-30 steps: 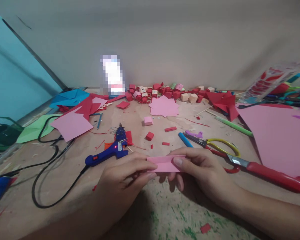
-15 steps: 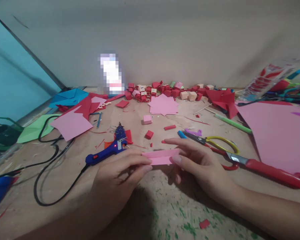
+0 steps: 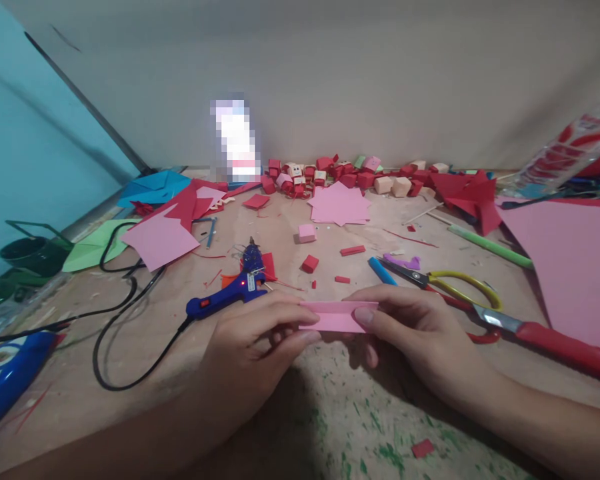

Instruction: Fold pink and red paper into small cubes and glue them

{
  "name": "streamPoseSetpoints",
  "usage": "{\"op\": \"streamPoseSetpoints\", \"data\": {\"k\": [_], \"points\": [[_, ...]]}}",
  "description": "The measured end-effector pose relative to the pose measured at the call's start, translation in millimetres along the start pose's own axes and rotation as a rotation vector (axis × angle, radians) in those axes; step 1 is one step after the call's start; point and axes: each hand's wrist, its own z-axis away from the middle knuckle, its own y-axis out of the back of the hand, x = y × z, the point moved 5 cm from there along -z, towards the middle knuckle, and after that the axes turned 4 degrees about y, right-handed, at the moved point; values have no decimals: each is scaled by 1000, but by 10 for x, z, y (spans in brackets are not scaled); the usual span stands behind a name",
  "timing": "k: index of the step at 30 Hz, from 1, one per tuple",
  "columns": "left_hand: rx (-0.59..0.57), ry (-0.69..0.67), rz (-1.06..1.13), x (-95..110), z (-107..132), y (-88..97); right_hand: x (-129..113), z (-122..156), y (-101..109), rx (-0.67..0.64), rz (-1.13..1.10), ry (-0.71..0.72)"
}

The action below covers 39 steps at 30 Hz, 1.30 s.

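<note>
A small folded strip of pink paper is held level above the table between both hands, a crease running along its length. My left hand pinches its left end between thumb and fingers. At the other end, my right hand grips the strip, thumb on the near face and fingers behind. A blue glue gun with a lit red light lies just beyond my left hand. Scissors with yellow and red handles lie past my right hand. A pink paper cube and a red paper cube sit ahead of the strip.
Several small paper cubes line the wall. Pink star-shaped paper lies before them. A blurred bright screen leans at the back. A large pink sheet and a plastic bottle are right; a black cord loops left.
The whole view has shifted, so the table things appear farther right. My right thumb and fingers have closed more fully on the strip, and its creased face shows more openly.
</note>
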Motion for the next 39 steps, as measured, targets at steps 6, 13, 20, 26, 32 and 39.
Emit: {"op": "streamPoseSetpoints", "data": {"k": [6,13,20,26,32,39], "points": [[-7,-20,-1,19,13,15,-25,-2,-21,-31,71,-4],[-47,7,-15,22,29,3,-104,-4,-81,-87,305,96],[-65,44,-24,23,34,2,-126,-2,-87,-122,304,106],[-63,31,-42,29,49,14,-11,8,-24,-67,125,-34],[-75,24,-69,53,44,0,-25,-2,-14,-46,137,-14],[-63,50,-92,60,21,7,13,14,-66,-88,130,-69]]}}
